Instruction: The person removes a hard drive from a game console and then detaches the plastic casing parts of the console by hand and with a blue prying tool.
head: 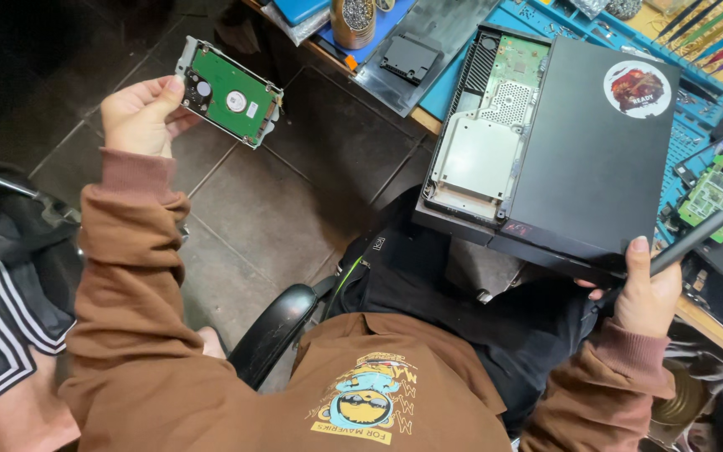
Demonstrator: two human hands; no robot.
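Note:
My left hand (140,113) is raised at the upper left, gripping a hard drive (229,91) with a green circuit board in a metal caddy, held out over the tiled floor. My right hand (648,293) grips the near corner of a black game console (583,151) and also holds a dark screwdriver (688,241) against it. The console rests over my lap and the bench edge. Its left cover is off, baring a metal drive bay (477,159) and a green board.
A blue work mat (546,21) on the bench carries a loose black cover panel (418,50), a jar (353,21), coloured screwdrivers (717,33) and a small green circuit board (721,191). A chair armrest (274,331) sits by my left side; another person's striped sleeve (2,318) is at left.

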